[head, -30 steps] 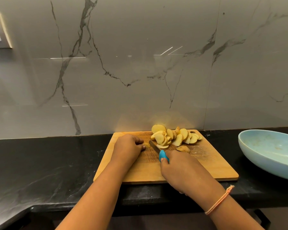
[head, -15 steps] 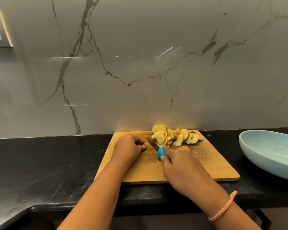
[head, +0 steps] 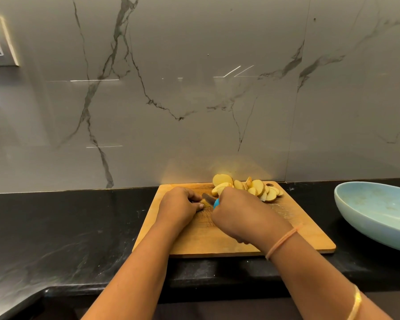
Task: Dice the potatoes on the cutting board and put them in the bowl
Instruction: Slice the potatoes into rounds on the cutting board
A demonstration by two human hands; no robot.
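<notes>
— While the left hand (head: 179,205) has its fingers curled down over a small potato piece (head: 201,202) and the right hand (head: 240,213) is wrapped round the blue handle of the knife (head: 209,199), I'd call this mid-dice, yeah? The blade's lying just beside the left fingertips, tip pointing off toward the wall.

— Yep, it's the cutting step, nowhere near the bowl part. The bowl (head: 367,229) sits off to the right on the worktop (head: 79,227), well apart from the cutting board (head: 298,229), and I can't make out any potato in it.

— What about the rest of the spuds?

— The potato slices (head: 252,188) are heaped at the far edge of the board, just beyond the right hand, which hides part of the pile. They're rounds, not cubes, so my guess is there's loads left to do.

— So what's the next move?

— I reckon the blade comes down through that little piece, right next to the fingers pinning it. The piece is tiny and mostly hidden under the hand, so the fingertips need to stay tucked and the cut kept short and controlled. After that it'd be dragging a fresh slice over from the heap, since it's within easy reach of either hand.
</notes>
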